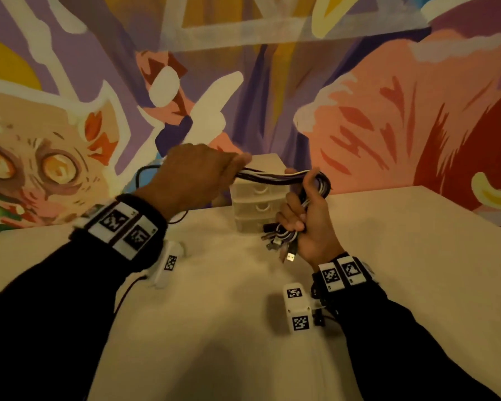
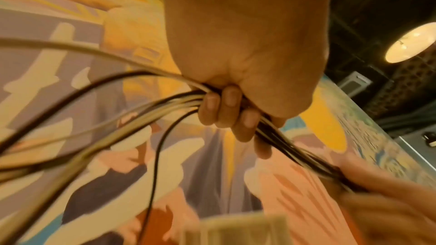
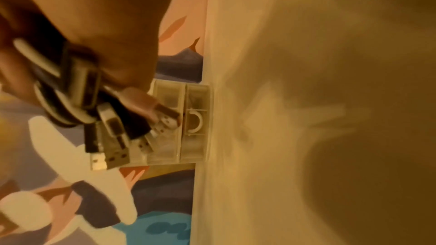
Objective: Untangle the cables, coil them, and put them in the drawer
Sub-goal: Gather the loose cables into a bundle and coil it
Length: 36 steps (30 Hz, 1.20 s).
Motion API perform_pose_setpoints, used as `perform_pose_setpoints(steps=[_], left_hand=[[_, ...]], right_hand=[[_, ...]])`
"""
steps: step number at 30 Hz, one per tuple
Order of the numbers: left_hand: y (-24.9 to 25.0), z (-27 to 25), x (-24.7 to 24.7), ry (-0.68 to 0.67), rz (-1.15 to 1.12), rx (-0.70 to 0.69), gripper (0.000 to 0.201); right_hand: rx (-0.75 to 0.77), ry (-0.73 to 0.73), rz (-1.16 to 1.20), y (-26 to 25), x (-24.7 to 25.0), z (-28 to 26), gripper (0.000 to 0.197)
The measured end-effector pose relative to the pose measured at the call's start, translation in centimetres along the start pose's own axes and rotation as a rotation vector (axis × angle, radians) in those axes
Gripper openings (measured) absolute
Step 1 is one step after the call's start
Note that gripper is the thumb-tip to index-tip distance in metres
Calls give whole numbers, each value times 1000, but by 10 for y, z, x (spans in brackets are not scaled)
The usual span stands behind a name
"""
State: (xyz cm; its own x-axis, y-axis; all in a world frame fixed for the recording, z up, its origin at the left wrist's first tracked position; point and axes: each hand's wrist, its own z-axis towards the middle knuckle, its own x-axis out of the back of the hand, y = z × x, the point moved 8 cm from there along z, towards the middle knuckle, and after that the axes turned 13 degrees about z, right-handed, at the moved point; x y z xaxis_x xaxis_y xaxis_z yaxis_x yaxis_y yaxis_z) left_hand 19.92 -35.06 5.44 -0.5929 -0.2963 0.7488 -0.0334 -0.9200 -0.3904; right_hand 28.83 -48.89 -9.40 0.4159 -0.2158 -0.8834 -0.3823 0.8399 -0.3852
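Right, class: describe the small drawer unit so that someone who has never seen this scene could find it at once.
Start at the pale table standing against the painted mural wall. At its far edge, behind the cable bundle held between both hands, stands the drawer unit. It is a small translucent box of stacked closed drawers with curved white handles, the only boxy thing standing there.

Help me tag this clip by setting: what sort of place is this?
Probably an indoor studio or office-like room, not a plain home. A big painted mural covers the wall behind a pale table, a small plastic drawer unit stands on it, and the left wrist view shows a dark open ceiling with a round lamp.
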Motion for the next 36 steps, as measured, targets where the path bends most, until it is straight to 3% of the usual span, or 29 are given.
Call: perform_pose_setpoints(steps=[2,4,5,7,11,18,20,24,27,31,36], left_hand=[[16,-17,-48,-94,113,-44,38],[31,-41,-111,-361,16,-15,25],[40,-52,-133,-486,-58,15,25],[50,-61,-154,-585,-159,78,28],[51,-51,-163,-608,-217,127,34],[67,-56,-168,-586,-655,65,28],[74,-69,-175,-603,-885,139,26],[88,-90,-179,-715,-1319,429,36],[81,-87,-171,-651,-1337,414,61],[81,-85,-163,-535,-1263,342,52],[75,-82,-161,-450,-1111,349,67]], right_hand=[[-33,92,-26,3,18,-3,62],[-60,213,-91,11,40,-6,58],[-67,256,-119,15,48,-7,54],[-66,285,-131,17,54,-6,53],[-91,277,-100,14,56,-2,56],[-107,221,-119,18,53,1,58],[-134,219,-164,23,51,1,54],[-157,234,-217,30,48,-3,45],[-171,257,-265,25,47,-8,48],[-152,293,-323,23,52,-5,55],[-143,345,-377,28,56,-1,53]])
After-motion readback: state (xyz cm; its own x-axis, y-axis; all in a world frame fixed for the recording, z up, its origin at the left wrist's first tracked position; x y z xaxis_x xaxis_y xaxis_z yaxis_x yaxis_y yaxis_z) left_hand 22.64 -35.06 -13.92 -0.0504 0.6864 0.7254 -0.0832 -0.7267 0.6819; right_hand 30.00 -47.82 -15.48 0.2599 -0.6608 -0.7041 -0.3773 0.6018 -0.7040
